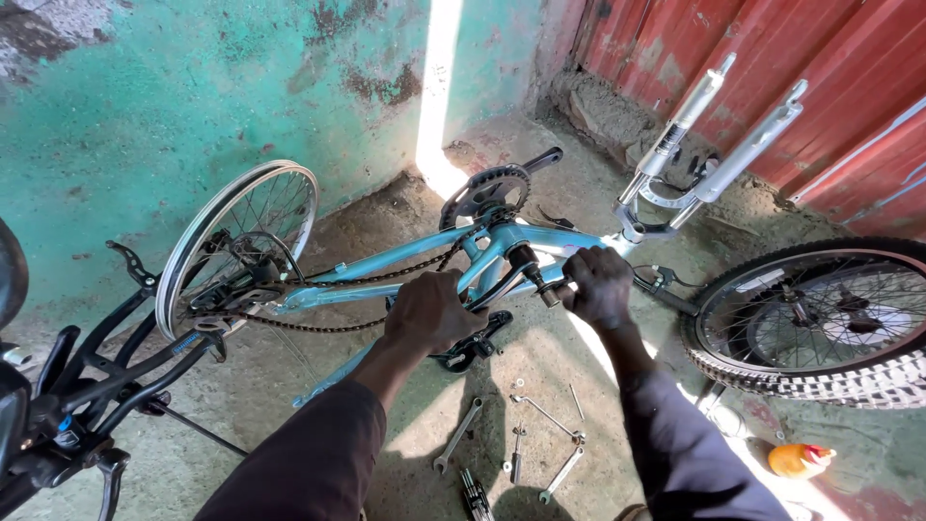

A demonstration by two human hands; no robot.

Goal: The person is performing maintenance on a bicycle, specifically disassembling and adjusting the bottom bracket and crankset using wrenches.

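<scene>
A light blue bicycle frame (405, 259) lies upside down on the concrete floor, its silver fork (709, 125) pointing up. My left hand (429, 311) grips a frame tube near the crank. My right hand (598, 285) is closed around the frame close to the bottom bracket (526, 259). The chainring (487, 191) and a loose chain (318, 323) run toward the bare rear rim (236, 241). A black pedal (477, 342) sits just below my left hand.
A detached wheel with a knobby tyre (820, 333) lies at right. Several wrenches (521, 444) are scattered on the floor between my arms. An orange bottle (799, 460) lies bottom right. Another dark bicycle (68, 386) stands at left. Green wall and red metal sheeting behind.
</scene>
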